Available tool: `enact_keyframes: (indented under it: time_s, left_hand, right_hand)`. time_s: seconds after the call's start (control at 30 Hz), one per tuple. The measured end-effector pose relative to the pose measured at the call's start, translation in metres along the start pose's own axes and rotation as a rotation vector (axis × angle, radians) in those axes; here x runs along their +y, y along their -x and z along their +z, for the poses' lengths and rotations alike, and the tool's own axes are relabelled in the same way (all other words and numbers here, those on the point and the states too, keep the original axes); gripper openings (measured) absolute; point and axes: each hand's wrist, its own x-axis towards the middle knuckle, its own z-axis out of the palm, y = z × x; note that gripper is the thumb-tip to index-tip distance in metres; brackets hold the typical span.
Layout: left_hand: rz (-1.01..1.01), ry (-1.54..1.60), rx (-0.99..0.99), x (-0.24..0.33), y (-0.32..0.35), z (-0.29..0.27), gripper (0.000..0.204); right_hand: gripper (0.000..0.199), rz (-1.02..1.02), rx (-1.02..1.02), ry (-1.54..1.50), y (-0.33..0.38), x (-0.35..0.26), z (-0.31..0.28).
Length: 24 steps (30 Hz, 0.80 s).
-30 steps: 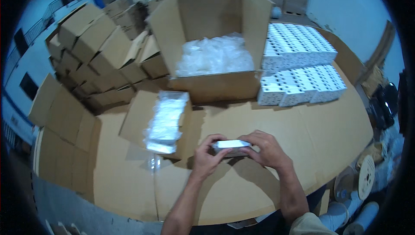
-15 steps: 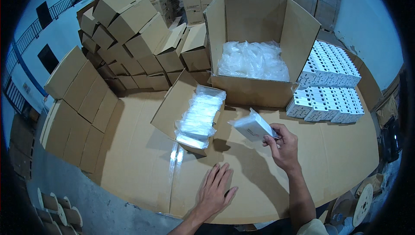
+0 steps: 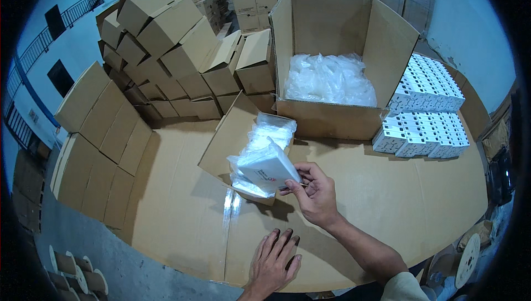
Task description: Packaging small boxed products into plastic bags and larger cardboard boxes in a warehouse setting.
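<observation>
1. Landmark: I take the packing carton [image 3: 214,154] on the cardboard-covered table [image 3: 381,201]. One flap spreads outward to its left, and wrapped packs [image 3: 275,125] lie in a row inside.
2. Edges: right of the carton, I record a broad stretch of table running to a curved outer edge; nearer me, the surface ends just past the left wrist. Left of the carton, it runs to a bank of cardboard boxes [image 3: 99,157].
3. Limits on movement: close behind the carton, to its right, a large carton [image 3: 332,121] stands with plastic bags [image 3: 330,82] inside. Farther right are stacked white boxes [image 3: 426,129]. Brown cartons [image 3: 166,46] are piled behind and left.
4. Right hand [image 3: 316,196]: beside the carton's near right corner, forearm slanting in from lower right. Its grip is closed on one end of a bagged white box [image 3: 267,169], thumb toward me.
5. Box position: tilted above the carton's near end, overlapping the packs in my view. I cannot tell whether it touches them.
6. Left hand [image 3: 275,258]: nearer me than the carton, palm down, fingers spread, apparently resting on the table. Grip released.
</observation>
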Motion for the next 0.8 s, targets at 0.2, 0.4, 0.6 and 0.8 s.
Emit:
enact_keyframes:
  time_s: [0.2, 0.4, 0.6, 0.8]
  left_hand:
    - [0.001, -0.011, -0.019, 0.001, -0.005, -0.004, 0.045]
    - [0.003, -0.016, -0.011, 0.002, -0.005, -0.003, 0.046]
    - [0.024, 0.004, -0.004, -0.001, -0.003, 0.002, 0.049]
    - [0.014, 0.030, -0.006, -0.001, -0.003, 0.000, 0.049]
  right_hand:
    - [0.028, 0.028, -0.026, 0.190, -0.003, -0.003, -0.002]
    - [0.056, -0.460, -0.230, 0.735, -0.008, -0.007, -0.001]
    - [0.068, -0.388, -0.385, 0.964, -0.012, -0.027, 0.014]
    - [0.068, -0.248, -0.520, 1.019, -0.033, -0.043, 0.018]
